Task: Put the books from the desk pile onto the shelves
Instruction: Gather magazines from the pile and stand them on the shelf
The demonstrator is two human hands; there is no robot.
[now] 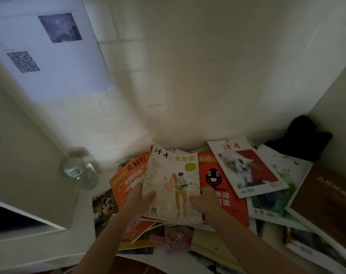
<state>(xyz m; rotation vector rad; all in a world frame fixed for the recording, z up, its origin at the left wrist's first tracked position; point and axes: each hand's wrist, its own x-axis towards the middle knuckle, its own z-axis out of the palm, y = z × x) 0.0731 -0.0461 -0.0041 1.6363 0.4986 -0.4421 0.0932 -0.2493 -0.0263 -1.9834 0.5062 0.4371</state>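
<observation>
Pale magazine (174, 186) gripped between both hands (142, 198), apparently atop desk pile (227, 194)

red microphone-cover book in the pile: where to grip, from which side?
Take the red microphone book by its near right edge, coming from the front right. Judging by overlaps, that part lies bare; the white dog-cover magazine covers its far corner, the illustrated magazine and right hand its left.

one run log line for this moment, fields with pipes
phase: picking from desk pile | left hand: holds left edge of illustrated-cover magazine | right hand: holds its right edge | shelved: not yet | nearby: glass jar
</observation>
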